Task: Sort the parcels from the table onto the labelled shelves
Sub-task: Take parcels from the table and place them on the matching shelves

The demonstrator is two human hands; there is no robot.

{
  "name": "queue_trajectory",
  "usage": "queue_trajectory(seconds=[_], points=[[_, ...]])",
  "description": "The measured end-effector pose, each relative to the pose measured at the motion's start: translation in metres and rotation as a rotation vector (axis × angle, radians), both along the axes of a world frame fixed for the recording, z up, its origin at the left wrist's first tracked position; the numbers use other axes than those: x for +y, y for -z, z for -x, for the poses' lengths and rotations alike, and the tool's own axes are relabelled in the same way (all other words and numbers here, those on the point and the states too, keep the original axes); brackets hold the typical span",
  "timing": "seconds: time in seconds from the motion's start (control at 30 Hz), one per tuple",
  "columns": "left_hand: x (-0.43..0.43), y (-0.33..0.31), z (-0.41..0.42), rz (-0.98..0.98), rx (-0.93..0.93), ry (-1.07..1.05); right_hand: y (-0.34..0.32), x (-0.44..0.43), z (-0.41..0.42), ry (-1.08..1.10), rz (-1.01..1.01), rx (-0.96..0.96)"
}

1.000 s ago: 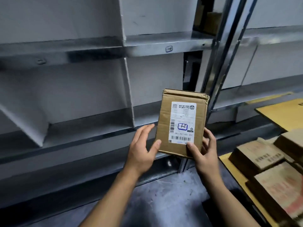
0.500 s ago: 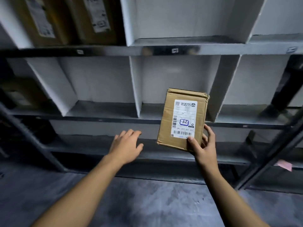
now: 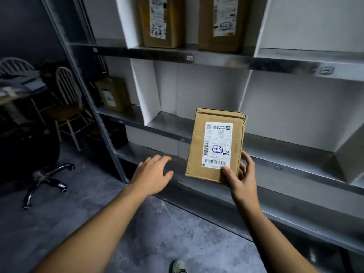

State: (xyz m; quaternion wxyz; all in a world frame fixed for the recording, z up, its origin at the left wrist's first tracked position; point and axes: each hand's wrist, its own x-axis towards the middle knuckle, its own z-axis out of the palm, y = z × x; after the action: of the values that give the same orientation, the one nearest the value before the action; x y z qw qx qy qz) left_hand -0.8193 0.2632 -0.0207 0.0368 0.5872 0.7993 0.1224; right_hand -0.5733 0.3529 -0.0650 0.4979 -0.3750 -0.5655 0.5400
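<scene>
Since a second ago our left hand [image 3: 152,174] has let go of the parcel [image 3: 215,146] and now hovers just to its left, fingers spread and relaxed, holding nothing. Our view has also swung left along the shelves [image 3: 216,61], so the table is out of sight. Our right hand [image 3: 240,178] alone carries the parcel, thumb pressed on the near face at the lower right corner and fingers curled behind the right edge. The parcel stands upright in the air in front of the middle shelf, touching nothing else, with its white label [image 3: 217,144] facing us. The label bears a blue handwritten mark in a box, which we cannot read with confidence. Two other parcels [image 3: 161,22] stand on the upper shelf above, and small tags [image 3: 189,58] sit on the shelf edges, too small to read. To the far left a wooden chair [image 3: 69,107] stands on the floor. We judge that we are now hunting for the matching compartment, and the free left hand suggests the parcel is light enough to place one-handed. The risk is a weak corner grip letting it tip.
</scene>
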Motion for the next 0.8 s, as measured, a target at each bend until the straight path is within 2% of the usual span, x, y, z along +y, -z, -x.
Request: queue_trajectory(seconds=[0.43, 0.8], points=[[0.014, -0.023, 0.206, -0.043, 0.048, -0.263, -0.012, 0.066, 0.237, -0.299, -0.052, 0.036], [0.000, -0.004, 0.366, -0.016, 0.029, -0.396, -0.008, 0.079, 0.414, -0.440, -0.027, -0.010]])
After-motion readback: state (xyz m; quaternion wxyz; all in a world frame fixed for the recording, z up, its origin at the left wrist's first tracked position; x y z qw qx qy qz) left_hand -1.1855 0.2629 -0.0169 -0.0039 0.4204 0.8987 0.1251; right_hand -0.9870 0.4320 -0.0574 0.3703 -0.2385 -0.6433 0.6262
